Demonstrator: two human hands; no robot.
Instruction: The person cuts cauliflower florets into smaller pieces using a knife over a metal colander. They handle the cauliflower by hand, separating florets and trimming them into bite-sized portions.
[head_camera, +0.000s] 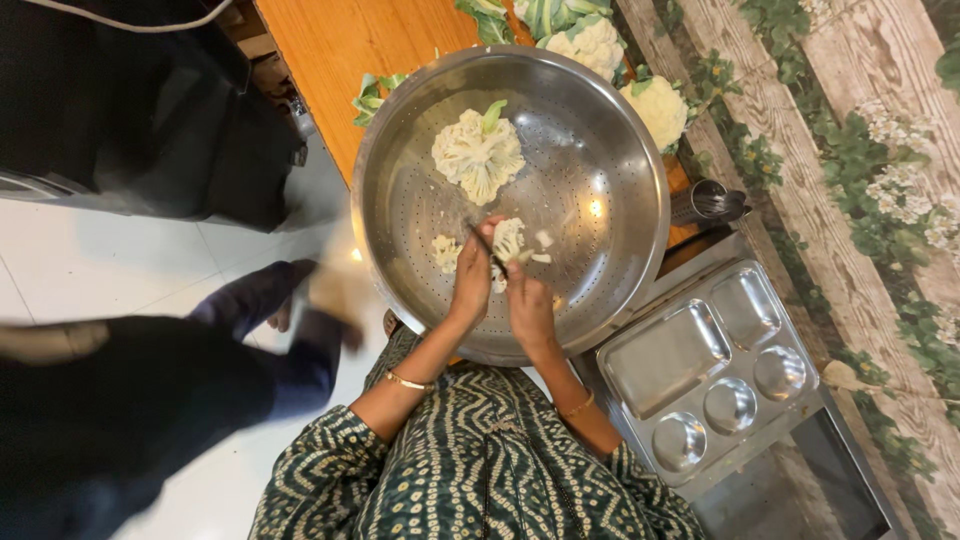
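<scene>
The left hand (472, 278) and the right hand (530, 305) meet over the large perforated stainless-steel colander bowl (620, 200), at roughly 6 o'clock inside it. The right hand's fingers are closed around a small white cauliflower floret (509, 238), which sits just above the fingertips with its curd pointing toward 12 o'clock; its long axis runs 6 to 12 o'clock. The left hand is clenched on a thin dark knife (478, 238), of which only a short length shows, angled from 10 to 4 o'clock toward the floret.

Inside the bowl, a larger white cauliflower piece with a green leaf stub (478, 153) lies at 11 o'clock from the hands, well apart from them. A small pale floret scrap (446, 252) lies at 9 o'clock, just beside the left hand. The right half of the bowl floor is bare metal.

The bowl rests on an orange wooden table (330, 50), overhanging its near edge. Whole cauliflower heads with green leaves (592, 42) sit at 12 to 1 o'clock, beyond the rim. A compartmented steel meal tray (640, 350) lies at 4 o'clock, near the bowl, its compartments holding nothing. A blurred dark-sleeved person (150, 400) stands at 8 o'clock.
</scene>
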